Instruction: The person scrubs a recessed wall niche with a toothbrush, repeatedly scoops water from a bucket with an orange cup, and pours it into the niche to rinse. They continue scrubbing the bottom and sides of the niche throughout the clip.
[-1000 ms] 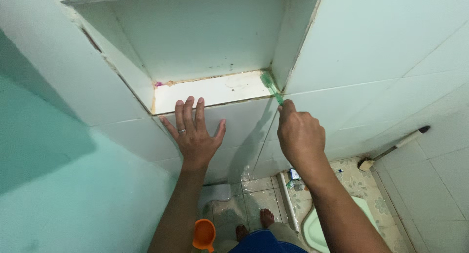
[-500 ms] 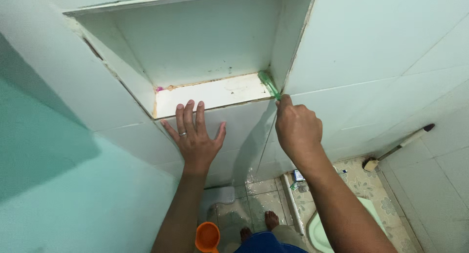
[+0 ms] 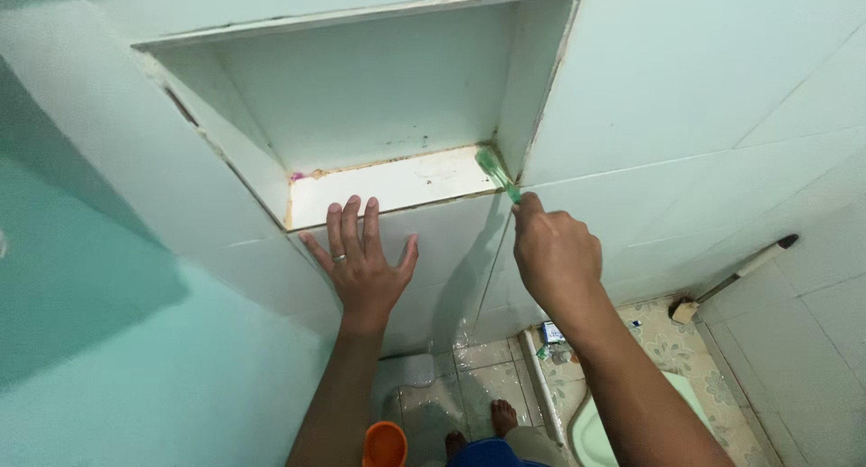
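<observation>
- Up at the wall niche (image 3: 379, 97), head view: right hand (image 3: 555, 255) is fisted tight around the handle of a green toothbrush (image 3: 497, 173); bristle end sits in the niche's lower right corner, on the sill (image 3: 397, 183) where it meets the side wall. Angle looks chosen to get the head into the stained joint.
- Left hand (image 3: 365, 264) lies flat on the white wall tile (image 3: 451, 241) just below the sill, fingers spread wide and gripping nothing, ring on one finger. Reads as a brace to steady the body while the other arm reaches up.
- Sill shows brownish grime along its front and back edges; small pink fleck in the far left corner.
- Same view, lower down: wet floor tiles (image 3: 469, 377), person's bare feet (image 3: 501, 417) pointing at the wall, orange scoop (image 3: 385, 444) near the left forearm at the bottom edge.
- Right of the feet: white pipe (image 3: 538, 386) lying on the floor, rim of a pale green squat toilet (image 3: 586, 426), small bits of litter near the wall base.
- Far right: long-handled brush (image 3: 731, 277) leaning along the wall, well apart from both hands.
</observation>
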